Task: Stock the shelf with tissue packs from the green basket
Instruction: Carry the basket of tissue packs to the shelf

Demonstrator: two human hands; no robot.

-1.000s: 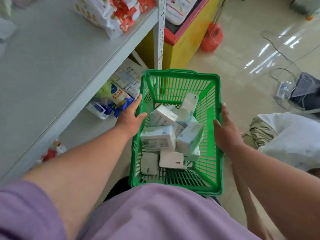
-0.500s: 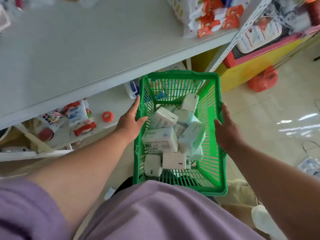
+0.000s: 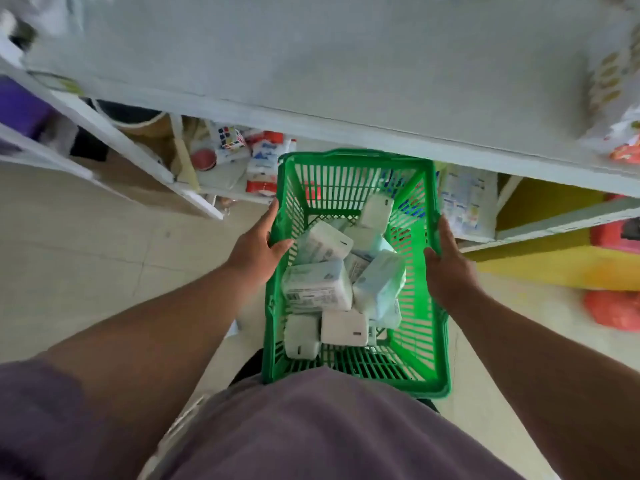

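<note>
The purple shirt (image 3: 311, 427) hides the green basket's (image 3: 429, 188) near wall; lower-shelf goods (image 3: 242, 150) are blurred.

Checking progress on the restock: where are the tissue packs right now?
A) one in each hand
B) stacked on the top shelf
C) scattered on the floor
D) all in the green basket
D: the tissue packs lie piled in the green basket, which the left hand and right hand grip by its side rims.
</note>
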